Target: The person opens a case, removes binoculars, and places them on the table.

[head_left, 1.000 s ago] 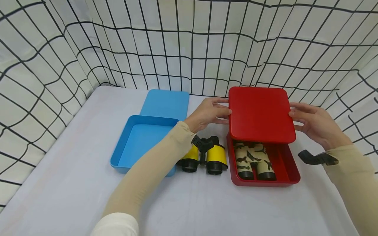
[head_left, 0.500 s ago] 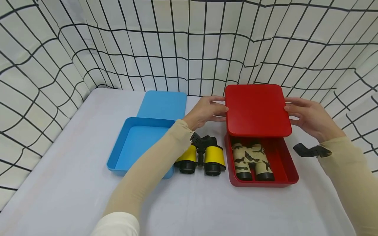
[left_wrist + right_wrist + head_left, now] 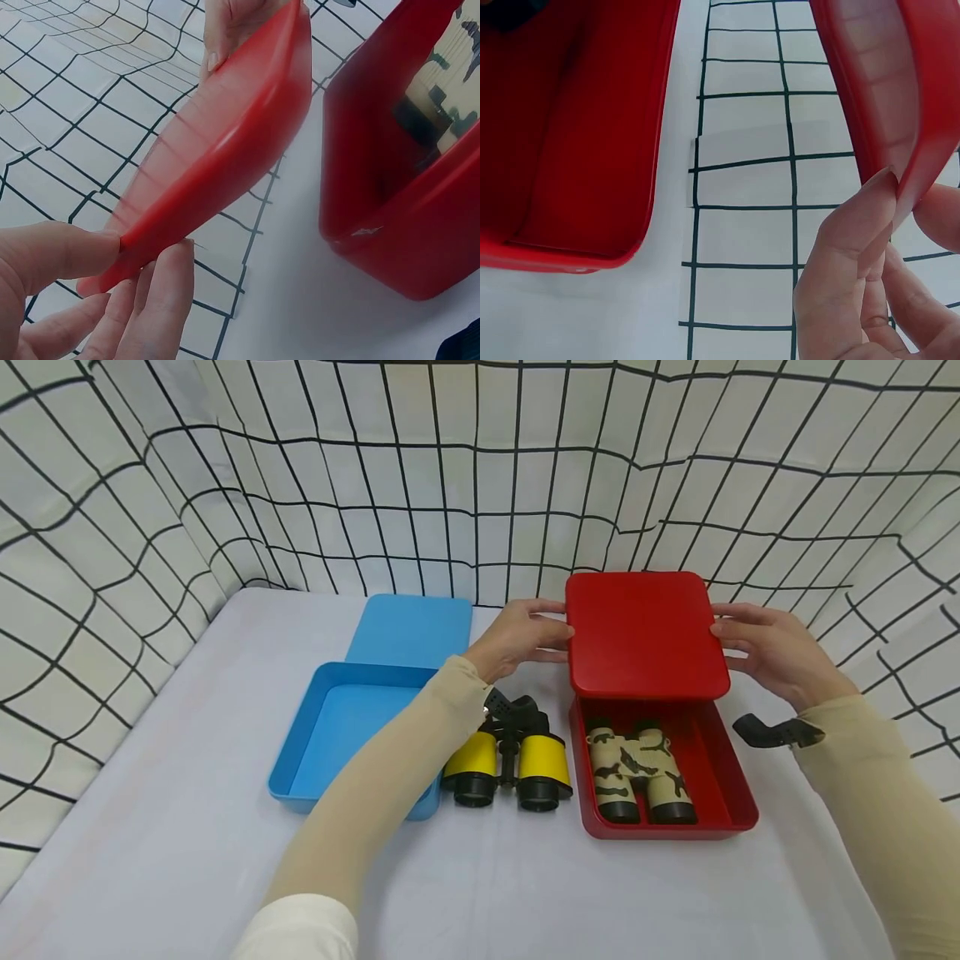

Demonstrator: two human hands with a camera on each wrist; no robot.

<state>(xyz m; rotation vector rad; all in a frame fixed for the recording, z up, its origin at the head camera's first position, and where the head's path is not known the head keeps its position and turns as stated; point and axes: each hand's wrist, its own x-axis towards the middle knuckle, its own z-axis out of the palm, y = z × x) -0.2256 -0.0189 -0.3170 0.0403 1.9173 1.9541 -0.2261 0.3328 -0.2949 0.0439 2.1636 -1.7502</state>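
Observation:
Between both hands a red lid (image 3: 645, 635) is held up, tilted, over the back part of a red box (image 3: 738, 810). My left hand (image 3: 521, 639) pinches its left edge between thumb and fingers, as the left wrist view shows. On the opposite edge, my right hand (image 3: 780, 652) pinches it the same way; the right wrist view shows fingers (image 3: 847, 247) under the rim. Inside the box, toward its left side, lie camouflage binoculars (image 3: 637, 768), their eyepiece end partly shaded. Apart from the box in the left wrist view, the lid (image 3: 225, 142) hangs clear of the rim.
Yellow and black binoculars (image 3: 543, 760) lie left of the red box, partly behind the left wrist strap. Farther left stands a blue box (image 3: 322, 735), partly covered by the left forearm, with a blue lid (image 3: 412, 627) behind it. White grid-lined cloth (image 3: 495, 477) rises behind the table.
The red lid has shifted back and slightly left in both hands, so more of the red box and its binoculars shows. The other things stay in place.

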